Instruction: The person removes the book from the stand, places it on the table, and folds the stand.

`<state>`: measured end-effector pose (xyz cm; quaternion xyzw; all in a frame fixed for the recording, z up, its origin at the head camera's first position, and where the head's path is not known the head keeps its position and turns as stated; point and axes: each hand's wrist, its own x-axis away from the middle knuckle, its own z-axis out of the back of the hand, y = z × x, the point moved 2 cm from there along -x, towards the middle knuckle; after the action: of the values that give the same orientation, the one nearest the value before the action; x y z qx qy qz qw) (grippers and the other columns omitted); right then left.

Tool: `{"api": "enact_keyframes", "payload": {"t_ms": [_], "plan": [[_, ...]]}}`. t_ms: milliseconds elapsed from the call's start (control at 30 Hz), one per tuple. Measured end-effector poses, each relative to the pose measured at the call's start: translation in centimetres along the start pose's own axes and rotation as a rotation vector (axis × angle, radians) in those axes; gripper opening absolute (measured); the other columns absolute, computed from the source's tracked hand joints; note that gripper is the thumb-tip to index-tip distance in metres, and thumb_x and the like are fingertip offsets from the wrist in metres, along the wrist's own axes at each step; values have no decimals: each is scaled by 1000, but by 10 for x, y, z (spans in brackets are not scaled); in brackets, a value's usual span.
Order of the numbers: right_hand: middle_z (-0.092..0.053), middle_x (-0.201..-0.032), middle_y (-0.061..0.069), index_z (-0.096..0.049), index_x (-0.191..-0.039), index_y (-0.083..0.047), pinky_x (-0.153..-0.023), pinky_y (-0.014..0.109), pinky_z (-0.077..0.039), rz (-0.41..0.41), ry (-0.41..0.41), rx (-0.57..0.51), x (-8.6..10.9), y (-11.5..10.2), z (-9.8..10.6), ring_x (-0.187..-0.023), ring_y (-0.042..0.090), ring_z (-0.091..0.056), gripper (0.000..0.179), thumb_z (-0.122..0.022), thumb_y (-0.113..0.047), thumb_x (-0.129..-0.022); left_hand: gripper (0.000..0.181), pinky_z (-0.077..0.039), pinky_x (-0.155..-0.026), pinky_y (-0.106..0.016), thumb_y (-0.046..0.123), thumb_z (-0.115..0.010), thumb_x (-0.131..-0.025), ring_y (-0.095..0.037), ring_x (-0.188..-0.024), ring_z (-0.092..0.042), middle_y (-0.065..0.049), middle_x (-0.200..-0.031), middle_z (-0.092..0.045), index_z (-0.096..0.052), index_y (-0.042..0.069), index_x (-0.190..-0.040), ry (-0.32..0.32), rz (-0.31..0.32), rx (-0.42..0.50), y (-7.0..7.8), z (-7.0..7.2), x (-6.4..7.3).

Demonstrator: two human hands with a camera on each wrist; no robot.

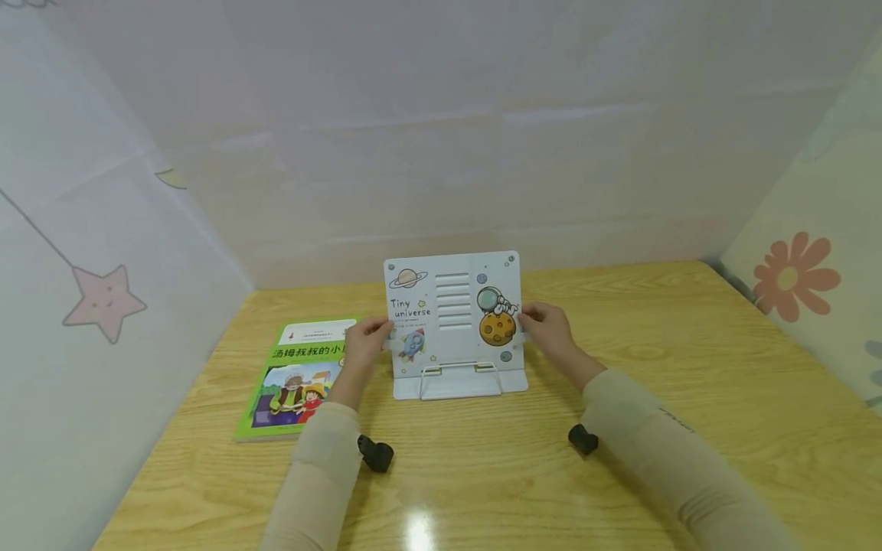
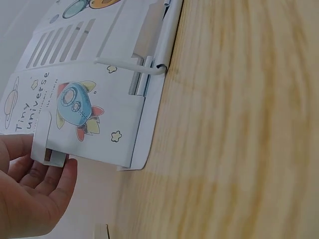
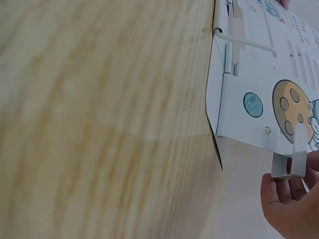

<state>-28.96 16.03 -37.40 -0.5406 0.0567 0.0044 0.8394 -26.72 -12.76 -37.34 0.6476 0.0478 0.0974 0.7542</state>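
Note:
A white metal book stand (image 1: 451, 344) printed with "Tiny universe", a rocket and an astronaut stands upright on the table, leaning back slightly. My left hand (image 1: 364, 344) holds its left edge, thumb in front and fingers behind, by a white side clip (image 2: 42, 137). On the opposite edge my right hand (image 1: 554, 333) grips the board beside a matching clip (image 3: 299, 152). A white wire bracket (image 1: 460, 396) lies folded forward across the bottom ledge. The fingers behind the board are partly hidden in the head view.
A green picture book (image 1: 296, 356) lies flat left of the stand, partly covered by my left forearm. The wooden table (image 1: 648, 329) meets pale cloth walls (image 1: 441, 153) at the back and sides. Black wrist cameras (image 1: 376, 454) hang beneath both sleeves.

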Motion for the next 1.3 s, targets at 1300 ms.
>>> {"api": "enact_keyframes", "payload": {"t_ms": [1300], "plan": [[-56,-102,22,-58,-102,7,-76,33,-45,0,-79,121,-26,-10,-2,-90,28,-52,25,-51,-9,-85,19,-49,-70,-31,6,-56,-83,-21,-76,-58,-15,-91,-58,-59,-6,-97,-148,25,-4,-3,13,24]]}}
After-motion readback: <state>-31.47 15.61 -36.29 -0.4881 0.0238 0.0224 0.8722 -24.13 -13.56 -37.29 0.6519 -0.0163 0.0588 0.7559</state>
